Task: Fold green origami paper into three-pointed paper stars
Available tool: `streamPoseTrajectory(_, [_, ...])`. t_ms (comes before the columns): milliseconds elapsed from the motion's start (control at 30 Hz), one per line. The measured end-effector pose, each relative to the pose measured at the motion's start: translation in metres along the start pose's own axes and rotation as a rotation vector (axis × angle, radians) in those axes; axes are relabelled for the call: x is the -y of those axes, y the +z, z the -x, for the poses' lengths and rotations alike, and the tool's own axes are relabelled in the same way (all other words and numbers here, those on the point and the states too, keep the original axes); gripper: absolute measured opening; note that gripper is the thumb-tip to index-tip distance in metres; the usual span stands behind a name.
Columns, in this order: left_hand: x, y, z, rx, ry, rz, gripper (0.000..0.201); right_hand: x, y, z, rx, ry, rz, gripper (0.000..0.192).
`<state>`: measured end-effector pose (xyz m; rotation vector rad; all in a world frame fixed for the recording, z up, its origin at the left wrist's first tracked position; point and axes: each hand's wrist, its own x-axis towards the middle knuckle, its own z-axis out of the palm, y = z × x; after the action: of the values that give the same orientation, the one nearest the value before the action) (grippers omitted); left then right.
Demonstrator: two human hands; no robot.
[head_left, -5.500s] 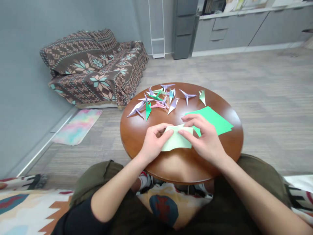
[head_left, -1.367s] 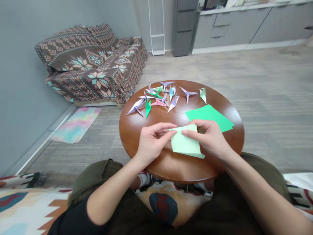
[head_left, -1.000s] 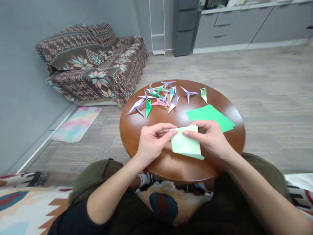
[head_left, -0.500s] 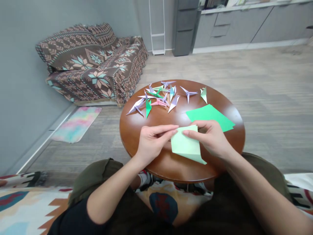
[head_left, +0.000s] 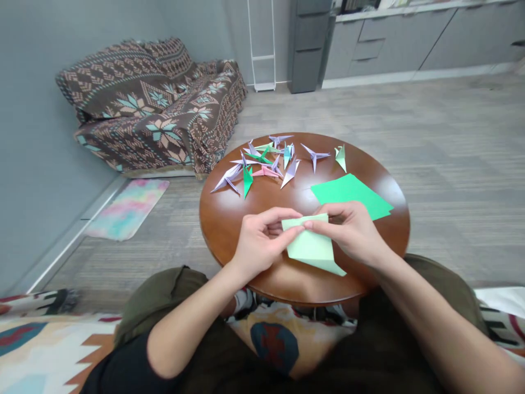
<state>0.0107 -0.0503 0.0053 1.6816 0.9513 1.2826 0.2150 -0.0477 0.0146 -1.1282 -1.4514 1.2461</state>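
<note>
Above the near part of the round wooden table point(head_left: 229, 219), a pale green sheet of origami paper point(head_left: 314, 247) is held between both hands. It has crease lines, and its lower edge bends outward to a point at the right. My left hand point(head_left: 262, 235) pinches the upper left of the paper, thumb in front and fingers behind. With its thumb on the front near the top middle, my right hand point(head_left: 350, 227) grips the upper right; its other fingers are partly hidden behind the sheet. The two thumb tips nearly meet.
Several folded paper cranes point(head_left: 266, 171) in purple, green and pink cluster at the table's far left. A pale green crane point(head_left: 340, 158) stands at the far right. Bright green paper sheets point(head_left: 353, 192) lie beyond my right hand. A patterned covered sofa point(head_left: 156, 109) is at the back left.
My left hand has shifted its hold, its thumb now lying on the paper's front near the right thumb. The paper's top left edge now folds or tilts forward.
</note>
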Motion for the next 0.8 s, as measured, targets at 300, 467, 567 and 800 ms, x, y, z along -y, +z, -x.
streamPoseTrajectory(300, [0.0016,-0.0007,-0.0016,-0.049,-0.05,0.011,0.017,-0.0004,0.0023,0.0001,-0.044,-0.021,0.014,0.031])
streamPoseTrajectory(467, [-0.0004,-0.0003,-0.0017,-0.063,-0.098,0.014,0.017,0.0026,0.0046,0.0001,-0.166,-0.1,0.071,0.028])
streamPoseTrajectory(567, [-0.0006,-0.0006,-0.0017,-0.072,-0.105,0.003,0.017,0.0033,0.0047,0.0003,-0.251,-0.144,0.131,0.039])
streamPoseTrajectory(800, [-0.0001,-0.0039,-0.0042,-0.15,-0.119,0.015,0.017,0.0004,-0.0009,-0.0009,-0.215,-0.245,0.091,0.029])
